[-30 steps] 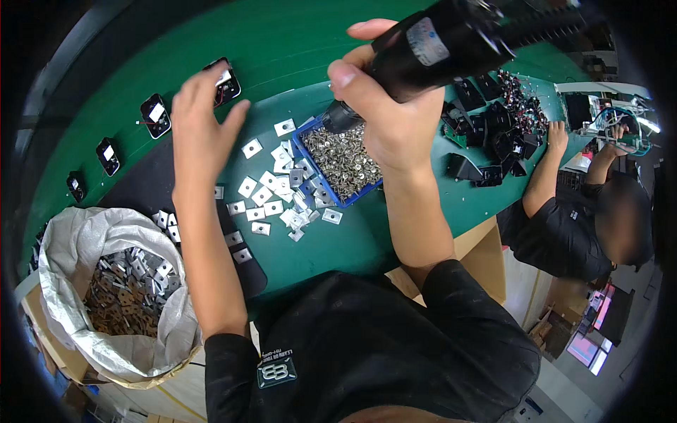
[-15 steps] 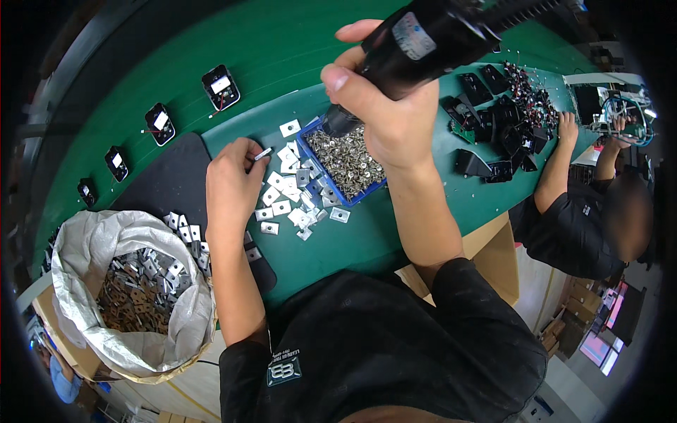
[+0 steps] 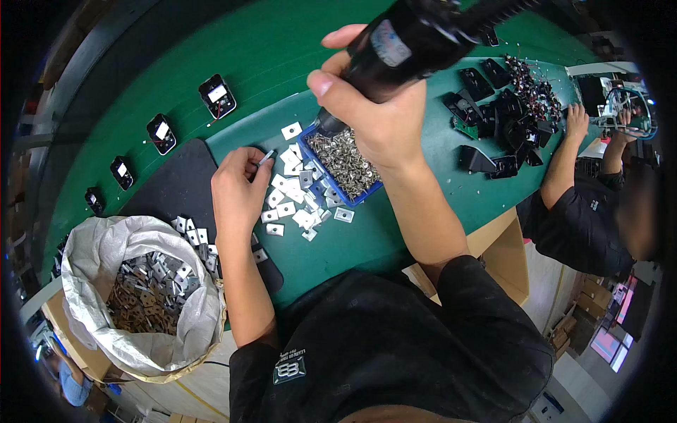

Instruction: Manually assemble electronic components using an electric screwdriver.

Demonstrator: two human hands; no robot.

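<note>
My right hand point(image 3: 377, 116) grips a black electric screwdriver point(image 3: 416, 42) held upright, with its tip down over a blue tray of silver screws point(image 3: 345, 163). My left hand point(image 3: 238, 194) rests on the green table beside a scatter of small square metal plates point(image 3: 290, 199). Its fingertips pinch one small silver piece point(image 3: 266, 156). A black mat point(image 3: 176, 190) lies under and to the left of that hand.
A silver-lined bag of metal plates point(image 3: 141, 296) stands at lower left. Several small black units point(image 3: 217, 96) sit in a row along the table's far left. Black plastic parts point(image 3: 501, 120) are heaped at right, where another person point(image 3: 585, 204) works.
My left hand came back from the far black units to the pile of plates and picked up a small silver piece. The screwdriver stayed over the blue tray.
</note>
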